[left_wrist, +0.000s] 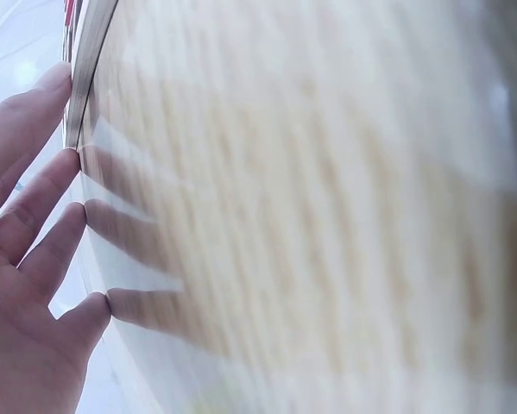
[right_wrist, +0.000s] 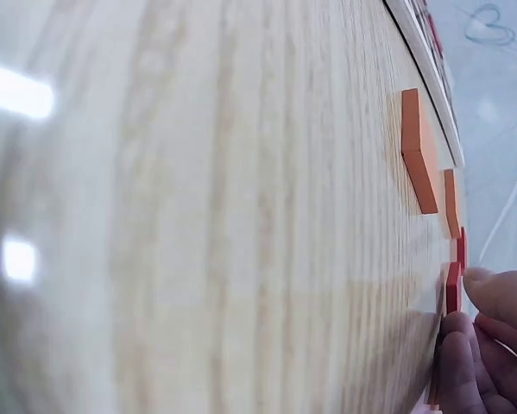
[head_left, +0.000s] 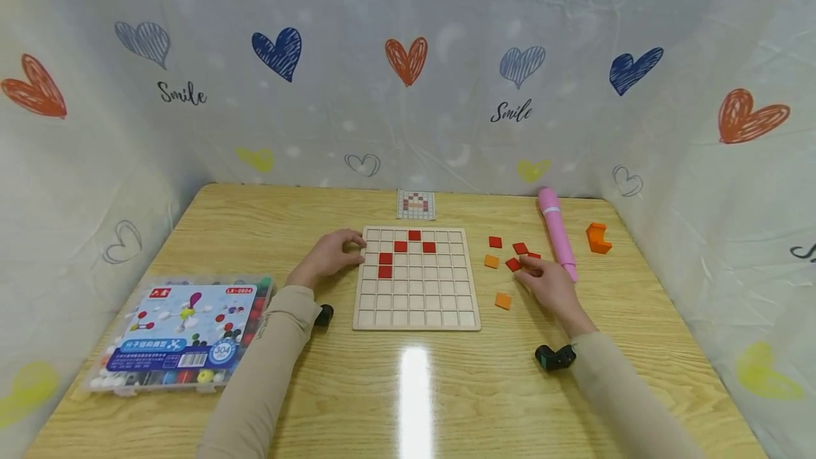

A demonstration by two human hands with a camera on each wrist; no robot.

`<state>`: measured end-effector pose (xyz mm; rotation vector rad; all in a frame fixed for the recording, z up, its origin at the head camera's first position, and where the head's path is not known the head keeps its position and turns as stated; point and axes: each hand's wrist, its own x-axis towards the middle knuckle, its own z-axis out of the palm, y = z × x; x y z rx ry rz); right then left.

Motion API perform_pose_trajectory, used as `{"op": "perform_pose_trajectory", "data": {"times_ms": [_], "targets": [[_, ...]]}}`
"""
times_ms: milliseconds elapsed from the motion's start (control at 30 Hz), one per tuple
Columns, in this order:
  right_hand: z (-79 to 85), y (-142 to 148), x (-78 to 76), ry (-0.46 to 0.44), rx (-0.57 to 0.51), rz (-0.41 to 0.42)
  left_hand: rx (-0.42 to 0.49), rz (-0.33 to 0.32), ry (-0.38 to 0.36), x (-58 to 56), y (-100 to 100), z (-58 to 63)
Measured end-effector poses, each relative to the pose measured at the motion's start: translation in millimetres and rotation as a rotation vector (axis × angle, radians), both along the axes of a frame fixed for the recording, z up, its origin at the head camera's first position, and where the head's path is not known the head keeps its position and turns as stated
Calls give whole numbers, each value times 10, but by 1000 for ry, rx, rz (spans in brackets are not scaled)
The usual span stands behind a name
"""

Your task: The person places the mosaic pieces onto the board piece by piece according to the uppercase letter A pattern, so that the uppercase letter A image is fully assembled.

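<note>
My left hand (head_left: 329, 255) rests beside the left edge of a pale wooden grid board (head_left: 417, 296), its fingertips right at the edge. In the left wrist view the fingers (left_wrist: 47, 207) are spread, with tips near the tabletop. Several red tiles sit in the board's upper cells, among them one red tile (head_left: 414, 235) in the top row. At the right, my right hand (head_left: 550, 287) pinches the corner of a small red tile (head_left: 513, 264) between thumb and forefinger. More loose red tiles (head_left: 520, 248) lie close to its fingertips. Two orange tiles (head_left: 503, 300) lie nearby.
A small pattern card (head_left: 416, 205) lies behind the board. Beyond my right hand are a pink stick-shaped object (head_left: 557, 229) and an orange bracket-like piece (head_left: 598, 238). A clear box of molecule-model parts (head_left: 181, 331) stands at the left, beside my left forearm. A printed curtain (head_left: 408, 126) encloses the table.
</note>
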<state>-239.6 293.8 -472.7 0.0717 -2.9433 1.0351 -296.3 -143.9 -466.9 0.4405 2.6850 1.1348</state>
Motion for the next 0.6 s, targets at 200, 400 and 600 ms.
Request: {"op": "perform_pose_trajectory", "data": {"times_ms": [200,400,600], "targets": [[-16,3,-64,42,34,29,2,5,-1,5,2,6],[-48,2,-100,110,71,55,5,-5,-3,6,-2,-2],[-28,-17,-112,142,96,61,6,-9,2,11,-5,-9]]}}
